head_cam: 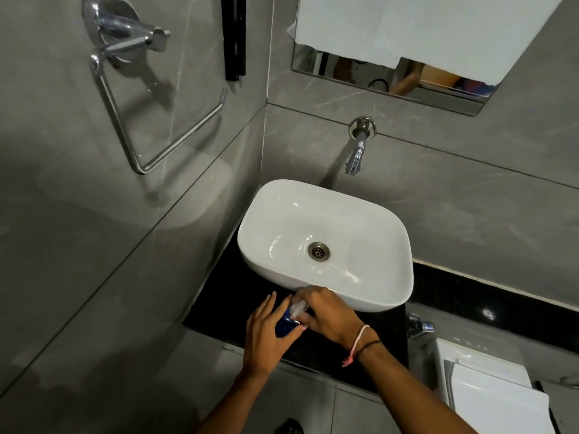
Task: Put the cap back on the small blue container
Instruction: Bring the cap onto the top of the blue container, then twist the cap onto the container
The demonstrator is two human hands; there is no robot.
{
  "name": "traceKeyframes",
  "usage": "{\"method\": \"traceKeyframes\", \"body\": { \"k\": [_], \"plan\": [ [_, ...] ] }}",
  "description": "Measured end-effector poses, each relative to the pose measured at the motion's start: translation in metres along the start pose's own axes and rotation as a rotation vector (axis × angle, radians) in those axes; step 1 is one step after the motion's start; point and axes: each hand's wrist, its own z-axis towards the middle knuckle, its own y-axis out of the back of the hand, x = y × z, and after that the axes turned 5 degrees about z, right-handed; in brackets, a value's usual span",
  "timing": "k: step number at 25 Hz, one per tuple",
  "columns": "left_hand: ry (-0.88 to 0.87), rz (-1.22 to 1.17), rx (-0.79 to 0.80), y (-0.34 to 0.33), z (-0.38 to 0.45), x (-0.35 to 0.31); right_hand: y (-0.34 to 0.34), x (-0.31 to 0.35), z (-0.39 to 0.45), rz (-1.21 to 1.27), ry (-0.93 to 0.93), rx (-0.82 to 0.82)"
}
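Two hands at work: left hand grips the blue container, right hand pinches the cap; a tilted, blurred cap risks cross-seating.

Blue container mostly hidden by hands; cap blurred, seating unclear.

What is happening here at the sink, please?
A person stands at a white basin on a dark counter. The left hand holds a small blue container from the side, and the right hand has a pale, translucent cap at its top. Whether the cap is fully seated cannot be seen, as the fingers hide the joint. The wall tap shows no running water.
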Motion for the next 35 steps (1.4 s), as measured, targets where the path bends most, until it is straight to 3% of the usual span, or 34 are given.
{"method": "traceKeyframes", "body": {
  "k": [5, 11, 14, 23, 27, 30, 35],
  "plan": [
    [-0.042, 0.1, 0.0, -0.002, -0.003, 0.002, -0.015, -0.014, -0.01, 0.045, -0.114, -0.099],
    [-0.048, 0.12, 0.022, -0.002, -0.001, 0.006, -0.025, -0.027, -0.022, 0.478, -0.169, -0.113],
    [-0.059, 0.125, 0.006, -0.001, 0.0, 0.007, -0.03, -0.032, -0.021, 0.546, -0.234, -0.235],
    [-0.121, 0.276, -0.001, 0.002, 0.002, 0.007, -0.038, -0.032, -0.012, 0.504, -0.219, -0.33],
    [-0.12, 0.274, 0.009, 0.002, 0.002, 0.008, -0.038, -0.033, -0.013, 0.477, -0.159, -0.219],
    [-0.119, 0.255, 0.003, 0.003, 0.001, 0.007, -0.04, -0.035, -0.011, 0.436, -0.174, -0.319],
    [-0.118, 0.255, 0.005, 0.003, 0.001, 0.007, -0.04, -0.038, -0.012, 0.416, -0.121, -0.227]
  ]
}}
